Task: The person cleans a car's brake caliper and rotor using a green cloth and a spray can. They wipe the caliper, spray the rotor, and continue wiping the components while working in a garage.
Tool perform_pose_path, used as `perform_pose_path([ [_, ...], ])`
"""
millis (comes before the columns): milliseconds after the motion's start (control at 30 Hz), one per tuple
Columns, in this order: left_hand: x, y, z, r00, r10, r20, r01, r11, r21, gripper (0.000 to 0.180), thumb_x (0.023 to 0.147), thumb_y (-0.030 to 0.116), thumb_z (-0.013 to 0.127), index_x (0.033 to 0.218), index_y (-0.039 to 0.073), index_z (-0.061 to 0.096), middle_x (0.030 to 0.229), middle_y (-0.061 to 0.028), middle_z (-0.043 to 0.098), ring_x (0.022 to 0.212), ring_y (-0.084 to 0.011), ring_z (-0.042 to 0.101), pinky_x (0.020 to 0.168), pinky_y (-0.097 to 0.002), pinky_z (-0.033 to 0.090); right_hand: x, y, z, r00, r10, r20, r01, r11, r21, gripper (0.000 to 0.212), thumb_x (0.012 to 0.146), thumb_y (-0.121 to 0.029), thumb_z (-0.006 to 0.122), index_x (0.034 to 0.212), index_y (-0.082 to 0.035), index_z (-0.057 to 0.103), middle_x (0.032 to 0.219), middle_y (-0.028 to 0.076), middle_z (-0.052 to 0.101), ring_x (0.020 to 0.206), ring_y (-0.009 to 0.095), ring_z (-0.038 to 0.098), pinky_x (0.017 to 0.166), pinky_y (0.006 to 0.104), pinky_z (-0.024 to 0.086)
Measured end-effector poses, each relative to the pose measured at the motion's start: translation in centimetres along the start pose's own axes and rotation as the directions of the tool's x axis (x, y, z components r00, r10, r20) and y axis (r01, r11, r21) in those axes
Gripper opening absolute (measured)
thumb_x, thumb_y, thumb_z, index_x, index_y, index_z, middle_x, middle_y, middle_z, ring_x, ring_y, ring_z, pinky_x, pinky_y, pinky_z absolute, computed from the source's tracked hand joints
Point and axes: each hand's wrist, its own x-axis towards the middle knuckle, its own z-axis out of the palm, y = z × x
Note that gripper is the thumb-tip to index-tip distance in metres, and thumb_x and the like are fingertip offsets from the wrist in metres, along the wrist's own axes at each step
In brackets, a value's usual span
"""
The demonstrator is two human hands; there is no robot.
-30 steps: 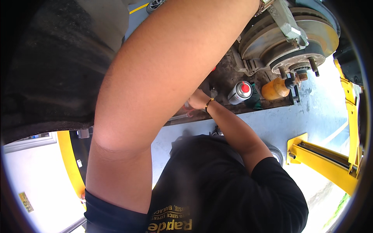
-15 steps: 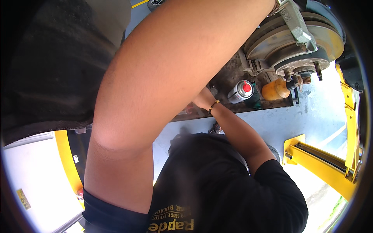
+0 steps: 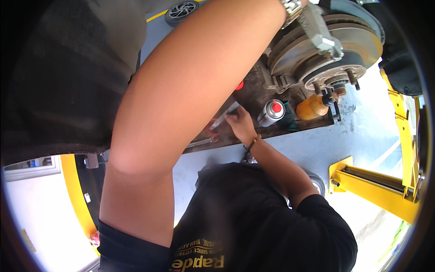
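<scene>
My left arm (image 3: 181, 99) reaches across to the upper right, a metal band (image 3: 292, 10) on its wrist. That wrist is beside the metal bracket (image 3: 324, 38) over the brake disc (image 3: 353, 43); the hand itself is cut off by the top edge. Below the arm, my right hand (image 3: 242, 122) is over a dark worktop (image 3: 290, 128), fingers closed on a pale, slim, partly see-through piece (image 3: 225, 115) whose kind I cannot make out. Right of this hand stands a spray can (image 3: 271, 114) with a red nozzle, then an orange bottle (image 3: 311, 107) with a dark top.
Small red things (image 3: 213, 126) lie partly behind my left arm. Wheel studs (image 3: 352, 79) stick out from the hub. A yellow lift arm (image 3: 371, 183) stands at right. A dark vehicle panel (image 3: 68, 90) fills the left; a loose wheel (image 3: 181, 11) lies on the far floor.
The disc, can and bottle have shifted left in view. My right hand, partly hidden before, now shows beside the can with the pale piece in its fingers. My left wrist band has come into sight.
</scene>
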Motion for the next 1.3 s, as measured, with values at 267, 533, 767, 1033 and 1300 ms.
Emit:
perform_pose_path([
  [267,2.9,-2.8,1.8,0.999,-0.042,-0.025,0.037,0.986,-0.162,0.048,0.091,0.034,0.067,0.116,-0.006,0.062,0.111,-0.0136,0.068,0.101,-0.0198,0.064,0.089,-0.032,0.049,-11.2,-16.2,-12.6,0.728,-0.594,-0.343,0.675,0.53,0.514,0.026,0.091,-0.01,0.067,0.103,-0.008,0.044,0.09,0.024,0.067,0.09,0.037,0.067,0.088,0.0521,0.052],
  [533,3.2,-3.4,1.5,0.978,-0.163,-0.132,0.148,0.982,-0.115,0.066,0.08,0.039,0.077,0.116,-0.011,0.053,0.11,-0.0168,0.065,0.097,-0.0211,0.061,0.084,-0.0334,0.051,-8.5,-29.0,-21.2,-0.062,-0.959,-0.276,0.937,0.04,-0.348,0.024,0.099,-0.006,0.054,0.123,-0.004,0.05,0.102,0.025,0.07,0.104,0.04,0.068,0.095,0.053,0.051],
  [767,2.9,-2.1,1.5,0.957,-0.283,-0.068,0.245,0.909,-0.337,0.048,0.086,0.029,0.071,0.119,-0.003,0.057,0.114,-0.0135,0.063,0.097,-0.0188,0.061,0.082,-0.0316,0.05,-3.3,-31.8,-26.2,0.095,-0.945,-0.311,0.952,0.178,-0.248,0.022,0.097,0.001,0.059,0.119,-0.002,0.058,0.112,0.023,0.068,0.11,0.035,0.066,0.098,0.0464,0.05],
  [1033,3.1,-3.1,0.9,0.911,-0.347,-0.224,0.224,0.87,-0.439,0.047,0.088,0.033,0.068,0.116,-0.003,0.058,0.113,-0.0134,0.064,0.096,-0.021,0.062,0.077,-0.0344,0.053,-5.5,-39.0,-27.3,-0.035,-0.858,0.513,0.688,-0.393,-0.61,0.024,0.074,-0.004,0.073,0.098,-0.005,0.072,0.112,0.017,0.072,0.102,0.032,0.07,0.089,0.0392,0.053],
  [1300,2.5,-0.9,0.9,0.851,-0.518,-0.093,0.407,0.76,-0.507,0.047,0.093,0.046,0.054,0.108,0.002,0.064,0.088,-0.0106,0.071,0.068,-0.0231,0.069,0.052,-0.0357,0.053,-3.4,-43.3,-27.9,0.004,-0.638,0.77,0.542,-0.646,-0.538,0.021,0.075,-0.015,0.072,0.095,-0.013,0.075,0.117,0.008,0.071,0.113,0.028,0.067,0.092,0.0393,0.053],
])
